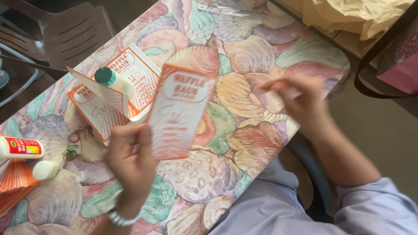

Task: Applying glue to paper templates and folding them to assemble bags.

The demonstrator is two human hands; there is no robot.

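Note:
My left hand (130, 159) holds an orange-and-white printed paper card (179, 111) upright over the table. My right hand (300, 102) is blurred above the table's right edge, its fingers pinched on a small pale object that I cannot make out. A stack of similar orange-and-white printed sheets (130, 82) lies on the table behind the card, one sheet curled up. A white glue stick with a green cap (114, 80) rests on that stack.
The table wears a seashell-patterned cloth (244, 56). At the left edge lie a white glue bottle with a red and yellow label (21, 148), a small white cap (43, 169) and orange folded paper (15, 182). A brown chair (65, 30) stands beyond. Tan paper (352, 15) lies top right.

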